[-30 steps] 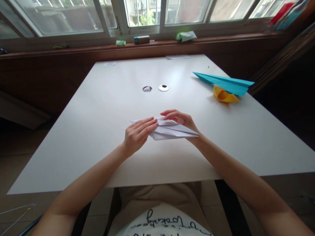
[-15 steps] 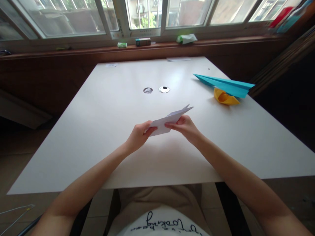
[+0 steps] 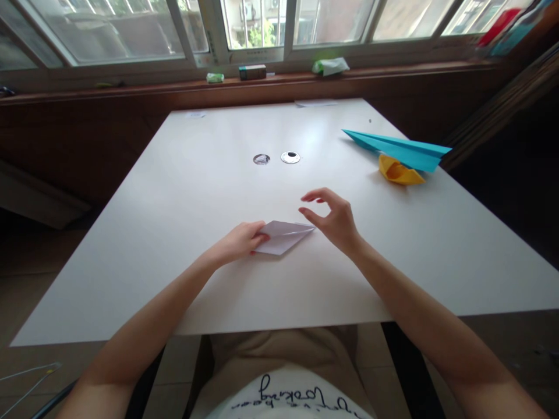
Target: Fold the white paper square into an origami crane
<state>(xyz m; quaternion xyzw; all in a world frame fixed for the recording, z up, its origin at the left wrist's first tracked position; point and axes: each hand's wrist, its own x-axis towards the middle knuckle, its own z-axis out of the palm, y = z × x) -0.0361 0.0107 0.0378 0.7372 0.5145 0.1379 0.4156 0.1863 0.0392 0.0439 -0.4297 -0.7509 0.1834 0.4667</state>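
A folded sheet of white paper (image 3: 286,237), pointed toward the right, is held low over the near middle of the table. My left hand (image 3: 244,240) pinches its left end, with the thumb on top. Just above and right of the paper's tip, my right hand (image 3: 334,216) is apart from it, thumb and fingers spread in a loose curve with nothing between them. Whether the paper touches the tabletop I cannot tell.
On the right of the white table (image 3: 174,186) lie a blue paper plane (image 3: 397,150) and a yellow paper boat (image 3: 399,171). Two round discs, a left one (image 3: 261,159) and a right one (image 3: 290,157), are farther back. Small packets and a box (image 3: 252,72) line the windowsill.
My right hand has let go of the white paper and opened, moving slightly right. The paper has come down and turned flatter, still in my left hand.
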